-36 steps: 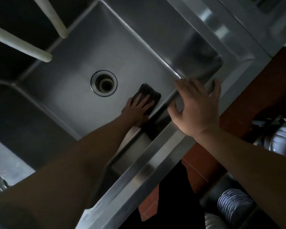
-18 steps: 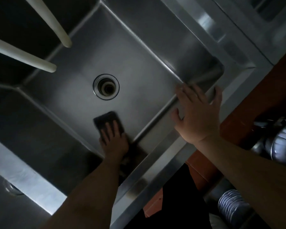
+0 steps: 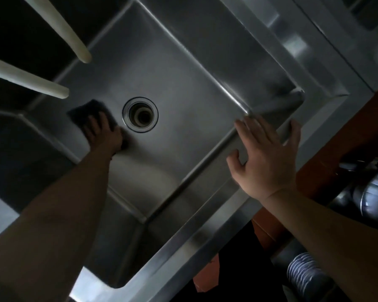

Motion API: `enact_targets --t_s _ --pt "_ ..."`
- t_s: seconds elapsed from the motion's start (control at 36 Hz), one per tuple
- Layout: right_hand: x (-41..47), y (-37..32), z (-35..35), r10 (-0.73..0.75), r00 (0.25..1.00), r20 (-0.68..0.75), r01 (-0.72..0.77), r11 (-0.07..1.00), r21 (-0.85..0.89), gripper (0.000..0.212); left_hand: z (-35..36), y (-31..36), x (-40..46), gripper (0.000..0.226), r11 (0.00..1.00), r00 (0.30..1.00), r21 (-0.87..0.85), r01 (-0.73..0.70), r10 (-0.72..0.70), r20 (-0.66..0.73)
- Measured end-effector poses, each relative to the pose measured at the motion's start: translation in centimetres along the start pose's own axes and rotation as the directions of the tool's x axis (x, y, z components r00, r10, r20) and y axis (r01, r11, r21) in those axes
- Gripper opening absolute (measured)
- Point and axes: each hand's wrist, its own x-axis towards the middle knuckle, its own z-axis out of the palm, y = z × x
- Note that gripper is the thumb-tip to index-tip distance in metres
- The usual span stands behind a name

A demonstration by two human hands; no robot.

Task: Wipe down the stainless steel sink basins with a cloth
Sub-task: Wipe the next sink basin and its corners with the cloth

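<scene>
Two pale cream spouts reach in from the upper left edge, their rounded ends hanging above the far-left part of the steel unit; the lower spout lies nearly level, the upper one slopes more steeply. Reddish-brown floor shows beyond the right edge. At the lower right, a stack of white ribbed plates sits in shadow. Above it is a shiny metal vessel, with details unclear.
</scene>
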Motion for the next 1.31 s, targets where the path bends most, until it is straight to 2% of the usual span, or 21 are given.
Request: enact_targets --t_s 0.08,0.11,0.25,0.31,0.36,0.44,0.53,0.61,0.67,0.78,0.83,0.89,0.97,1.03,1.08,1.17,1.25,1.31 --pt "0.0 0.0 -0.2 0.014 1.0 0.02 -0.014 1.0 0.0 0.051 0.6 1.5 -1.7 0.076 0.963 0.972 0.132 -0.237 0.234 0.034" --pt "0.1 -0.1 -0.3 0.023 0.999 0.025 -0.024 1.0 0.005 0.052 1.4 1.6 -3.0 0.078 0.959 0.968 0.128 -0.252 0.248 0.045" --pt "0.0 -0.2 -0.6 0.03 0.999 0.035 -0.03 0.999 0.012 0.053 6.7 1.3 -11.4 0.084 0.996 0.993 0.019 -0.083 0.081 0.082" --pt "0.1 -0.3 -0.8 0.038 0.997 0.067 -0.038 0.999 0.011 0.054 8.5 1.8 -14.7 0.086 0.998 0.99 -0.007 -0.065 0.066 0.127" --pt "0.3 -0.3 -1.0 0.047 0.993 0.105 -0.049 0.999 0.016 0.056 9.7 2.2 -17.3 0.087 0.994 0.98 -0.015 -0.111 0.112 0.165" --pt "0.4 -0.3 -1.1 0.049 0.991 0.126 -0.052 0.999 0.015 0.056 10.1 2.5 -18.4 0.086 0.962 0.953 0.079 -0.26 0.243 0.183" --pt "0.4 -0.3 -1.1 0.052 0.991 0.127 -0.054 0.998 0.011 0.056 9.2 2.5 -17.3 0.076 0.941 0.941 0.095 -0.325 0.311 0.133" --pt "0.4 -0.4 -1.1 0.054 0.99 0.132 -0.056 0.998 0.011 0.057 8.5 2.5 -16.1 0.078 0.95 0.94 0.039 -0.308 0.298 0.166" --pt "0.3 -0.3 -1.0 0.051 0.992 0.119 -0.053 0.998 0.016 0.058 8.1 3.3 -14.9 0.083 0.968 0.95 -0.021 -0.248 0.248 0.19" --pt "0.2 -0.2 -0.7 0.047 0.996 0.074 -0.049 0.998 0.032 0.057 6.4 6.4 -11.5 0.085 0.983 0.992 -0.148 -0.104 0.113 0.052" --pt "0.2 -0.1 -0.5 0.04 0.998 0.049 -0.041 0.999 0.031 0.055 5.4 7.7 -9.7 0.084 0.984 0.989 -0.103 -0.144 0.147 0.025" --pt "0.1 0.1 -0.3 0.028 0.999 0.031 -0.029 0.999 0.029 0.053 4.7 8.5 -8.3 0.081 0.946 0.945 0.035 -0.322 0.319 0.068" --pt "0.1 0.2 0.1 0.018 0.999 0.033 -0.018 0.999 0.029 0.054 3.8 7.7 -7.1 0.078 0.801 0.832 0.228 -0.554 0.518 0.2" --pt "0.1 0.3 0.1 0.02 0.999 0.032 -0.021 0.999 0.034 0.055 3.3 6.0 -6.6 0.077 0.716 0.769 0.285 -0.637 0.614 0.178" --pt "0.1 0.3 0.2 0.026 0.999 0.033 -0.027 0.999 0.033 0.056 3.2 4.6 -6.6 0.079 0.679 0.736 0.309 -0.666 0.666 0.121" --pt "0.2 0.2 0.2 0.031 0.999 0.019 -0.032 0.999 0.034 0.057 3.7 4.9 -7.4 0.078 0.797 0.811 0.212 -0.565 0.584 -0.034" --pt "0.1 0.2 0.2 0.027 1.0 -0.002 -0.027 0.999 0.044 0.056 4.7 7.1 -8.8 0.079 0.915 0.891 0.072 -0.398 0.404 -0.207" --pt "0.1 0.2 0.1 0.027 1.0 -0.01 -0.026 0.999 0.045 0.056 5.1 8.8 -9.4 0.081 0.964 0.938 -0.008 -0.267 0.258 -0.233"
